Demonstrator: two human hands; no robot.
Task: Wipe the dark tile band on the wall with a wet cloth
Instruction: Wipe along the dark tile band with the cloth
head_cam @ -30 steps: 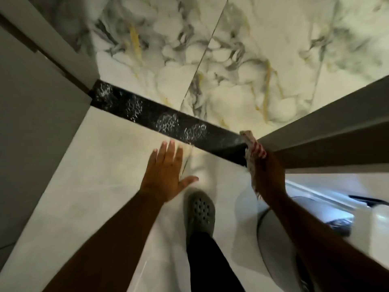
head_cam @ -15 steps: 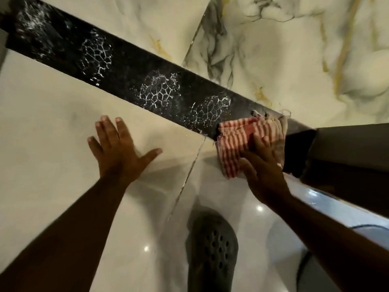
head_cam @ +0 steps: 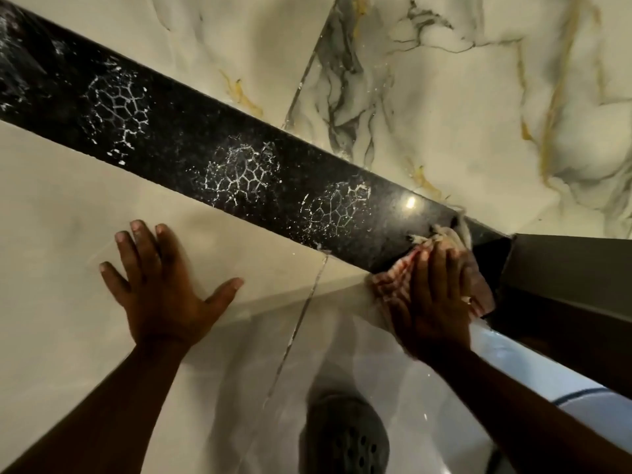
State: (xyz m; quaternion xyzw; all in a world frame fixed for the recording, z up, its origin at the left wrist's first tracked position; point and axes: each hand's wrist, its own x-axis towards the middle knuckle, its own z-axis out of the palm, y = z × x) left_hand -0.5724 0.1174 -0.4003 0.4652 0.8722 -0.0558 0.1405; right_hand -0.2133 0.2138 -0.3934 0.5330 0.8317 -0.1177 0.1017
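Note:
A dark tile band (head_cam: pixel 178 142) runs diagonally across the wall from upper left to lower right, with white web-like foam marks (head_cam: pixel 118 109) along it. My right hand (head_cam: pixel 432 302) presses a red-and-white striped cloth (head_cam: pixel 396 273) flat against the band's lower edge near its right end. Most of the cloth is hidden under the palm. My left hand (head_cam: pixel 160 285) lies flat with spread fingers on the pale tile below the band, holding nothing.
Marbled white tiles (head_cam: pixel 444 97) with grey and gold veins lie above the band. A dark grey panel (head_cam: pixel 567 268) juts in at the right end. A grey perforated clog (head_cam: pixel 345 436) shows below, beside a white curved fixture (head_cam: pixel 547 381).
The view has moved closer to the wall. My right hand has slid the cloth down and to the right, off the band's middle toward its lower edge. The left hand stays planted.

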